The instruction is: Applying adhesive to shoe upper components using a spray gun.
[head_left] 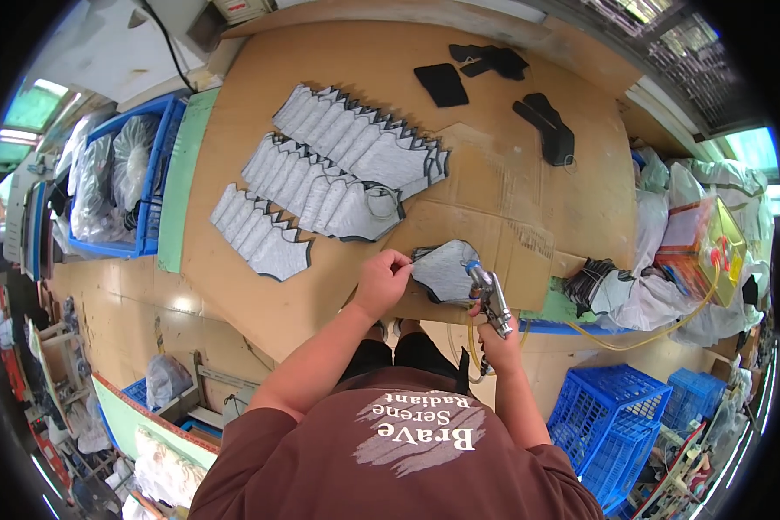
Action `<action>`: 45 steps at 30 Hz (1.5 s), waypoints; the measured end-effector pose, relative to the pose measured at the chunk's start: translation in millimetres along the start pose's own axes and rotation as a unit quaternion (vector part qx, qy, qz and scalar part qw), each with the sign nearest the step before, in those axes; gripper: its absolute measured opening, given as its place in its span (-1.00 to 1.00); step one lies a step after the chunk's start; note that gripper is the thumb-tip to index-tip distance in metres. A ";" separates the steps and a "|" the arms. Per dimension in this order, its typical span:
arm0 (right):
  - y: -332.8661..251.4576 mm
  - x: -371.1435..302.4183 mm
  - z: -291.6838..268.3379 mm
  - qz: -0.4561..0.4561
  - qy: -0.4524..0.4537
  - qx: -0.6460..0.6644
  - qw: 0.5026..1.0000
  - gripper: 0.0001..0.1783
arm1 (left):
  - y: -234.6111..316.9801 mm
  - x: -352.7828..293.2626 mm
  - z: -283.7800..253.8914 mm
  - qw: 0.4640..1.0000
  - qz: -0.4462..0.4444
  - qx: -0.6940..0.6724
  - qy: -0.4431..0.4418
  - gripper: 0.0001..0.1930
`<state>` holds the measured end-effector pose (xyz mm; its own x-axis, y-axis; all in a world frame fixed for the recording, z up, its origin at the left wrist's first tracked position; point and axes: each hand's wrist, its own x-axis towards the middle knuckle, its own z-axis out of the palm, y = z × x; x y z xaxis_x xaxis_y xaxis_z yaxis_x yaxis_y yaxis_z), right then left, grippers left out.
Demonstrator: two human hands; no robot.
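My right hand [501, 348] is wrapped round the handle of a metal spray gun [494, 309] with a blue part at its front. The gun's nose is over a small stack of grey, dark-edged fabric pieces [446, 270] near the table's front edge. At the left edge of that stack is my left hand [385, 281], its thumb and fingers pinched together; what they hold, if anything, is too small to make out. Beyond it, overlapping rows of similar grey fabric pieces [321, 195] lie slantwise across the table.
Brown cardboard [485, 186] covers the table. Black cut pieces [442, 84] lie at the far right. A yellow hose [620, 347] runs to a yellow container [724, 243] on the right. Blue crates stand at left [160, 208] and lower right [611, 394].
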<state>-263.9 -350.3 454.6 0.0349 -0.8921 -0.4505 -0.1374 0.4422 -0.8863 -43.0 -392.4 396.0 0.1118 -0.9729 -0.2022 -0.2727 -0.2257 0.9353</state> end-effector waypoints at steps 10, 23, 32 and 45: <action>2.7 -1.0 -2.5 -0.017 -0.071 -0.006 0.997 -0.57 | -80.1 -42.6 -155.0 0.964 -0.181 -0.089 0.174 -0.86; -4.3 3.0 11.7 -0.037 -0.105 -0.036 0.993 -0.61 | -19.1 -19.3 -67.5 0.988 0.050 0.118 0.082 -0.90; 4.4 5.5 11.7 -0.023 -0.095 -0.017 0.995 -0.70 | -23.7 5.4 9.8 0.996 0.083 0.030 0.001 -0.84; 4.9 2.1 -6.6 -0.012 -0.002 -0.005 1.000 -0.68 | -14.3 8.5 12.7 1.000 0.000 0.020 -0.005 -0.84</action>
<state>-271.0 -350.7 450.0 0.0429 -0.9018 -0.4300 -0.1461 0.4201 -0.8956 -50.2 -398.1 377.2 0.1033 -0.9732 -0.2055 -0.3110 -0.2278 0.9227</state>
